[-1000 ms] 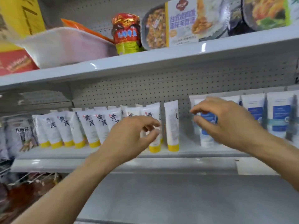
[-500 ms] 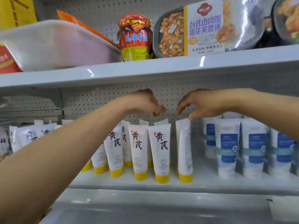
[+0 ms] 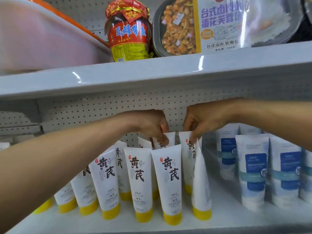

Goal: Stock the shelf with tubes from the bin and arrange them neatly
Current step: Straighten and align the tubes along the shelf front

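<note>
Several white tubes with yellow caps (image 3: 166, 181) stand cap-down in rows on the grey shelf (image 3: 228, 217), black characters on their fronts. My left hand (image 3: 150, 125) reaches in from the left and pinches the top of a back-row tube (image 3: 166, 141). My right hand (image 3: 200, 122) comes in from the right and pinches the top of the neighbouring back-row tube (image 3: 185, 149). In front of that one, a tube turned edge-on (image 3: 200, 183) stands at the right end of the front row.
White tubes with blue labels (image 3: 255, 174) fill the shelf to the right. On the upper shelf (image 3: 152, 73) stand a white bin (image 3: 42, 39), a red-labelled jar (image 3: 128, 31) and a packaged meal tray (image 3: 219, 24). A pegboard wall backs the shelf.
The camera has moved closer and lower. Both hands have dropped from above the tubes onto the tops of two back-row tubes and now pinch them.
</note>
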Action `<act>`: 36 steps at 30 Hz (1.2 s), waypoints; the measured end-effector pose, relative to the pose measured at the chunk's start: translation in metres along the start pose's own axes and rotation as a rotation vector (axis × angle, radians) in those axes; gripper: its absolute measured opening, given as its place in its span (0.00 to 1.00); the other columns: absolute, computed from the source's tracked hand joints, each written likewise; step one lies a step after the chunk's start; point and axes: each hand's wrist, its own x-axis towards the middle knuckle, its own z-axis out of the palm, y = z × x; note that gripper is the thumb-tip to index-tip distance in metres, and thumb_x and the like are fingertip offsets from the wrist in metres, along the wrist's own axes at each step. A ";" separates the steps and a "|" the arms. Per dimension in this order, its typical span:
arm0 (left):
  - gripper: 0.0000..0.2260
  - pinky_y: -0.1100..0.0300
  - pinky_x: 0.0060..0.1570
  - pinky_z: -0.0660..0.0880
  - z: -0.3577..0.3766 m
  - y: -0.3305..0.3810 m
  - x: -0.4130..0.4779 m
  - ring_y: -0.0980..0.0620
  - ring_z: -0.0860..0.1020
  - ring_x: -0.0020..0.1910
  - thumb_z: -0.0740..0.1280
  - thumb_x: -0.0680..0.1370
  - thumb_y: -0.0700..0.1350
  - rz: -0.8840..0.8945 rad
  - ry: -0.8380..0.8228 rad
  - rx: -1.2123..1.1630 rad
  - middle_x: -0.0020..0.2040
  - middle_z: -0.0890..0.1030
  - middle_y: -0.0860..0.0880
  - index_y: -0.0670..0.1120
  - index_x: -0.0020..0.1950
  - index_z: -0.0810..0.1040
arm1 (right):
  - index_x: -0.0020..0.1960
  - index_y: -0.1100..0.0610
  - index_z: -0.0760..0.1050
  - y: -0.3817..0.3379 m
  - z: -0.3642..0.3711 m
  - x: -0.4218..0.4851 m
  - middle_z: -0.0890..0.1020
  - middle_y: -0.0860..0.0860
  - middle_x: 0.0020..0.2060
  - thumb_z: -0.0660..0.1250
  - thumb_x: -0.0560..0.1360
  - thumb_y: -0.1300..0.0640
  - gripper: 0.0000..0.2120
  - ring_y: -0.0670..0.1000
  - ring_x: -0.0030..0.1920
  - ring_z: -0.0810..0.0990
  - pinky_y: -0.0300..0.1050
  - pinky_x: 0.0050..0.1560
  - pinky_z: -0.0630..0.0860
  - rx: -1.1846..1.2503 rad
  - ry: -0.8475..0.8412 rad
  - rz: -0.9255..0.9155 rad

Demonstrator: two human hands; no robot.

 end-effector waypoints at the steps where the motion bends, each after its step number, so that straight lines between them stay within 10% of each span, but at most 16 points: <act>1: 0.10 0.61 0.53 0.77 0.001 -0.002 0.003 0.59 0.81 0.46 0.72 0.74 0.51 0.014 0.033 -0.005 0.46 0.83 0.58 0.49 0.53 0.84 | 0.49 0.53 0.84 0.002 -0.001 0.003 0.86 0.43 0.45 0.72 0.73 0.55 0.06 0.40 0.45 0.83 0.44 0.58 0.78 -0.018 0.025 0.013; 14: 0.10 0.59 0.55 0.78 0.005 -0.011 0.028 0.58 0.82 0.48 0.72 0.75 0.49 0.107 0.032 -0.091 0.50 0.85 0.54 0.48 0.54 0.84 | 0.45 0.50 0.83 0.020 -0.001 0.027 0.86 0.44 0.41 0.73 0.72 0.56 0.03 0.39 0.37 0.81 0.32 0.40 0.73 -0.040 0.037 0.077; 36: 0.02 0.64 0.40 0.79 0.014 -0.023 0.027 0.55 0.82 0.39 0.74 0.73 0.46 0.151 0.010 -0.187 0.42 0.84 0.56 0.52 0.45 0.83 | 0.53 0.54 0.83 0.025 0.003 0.028 0.86 0.47 0.48 0.73 0.73 0.55 0.09 0.43 0.47 0.84 0.44 0.55 0.80 -0.018 0.014 0.082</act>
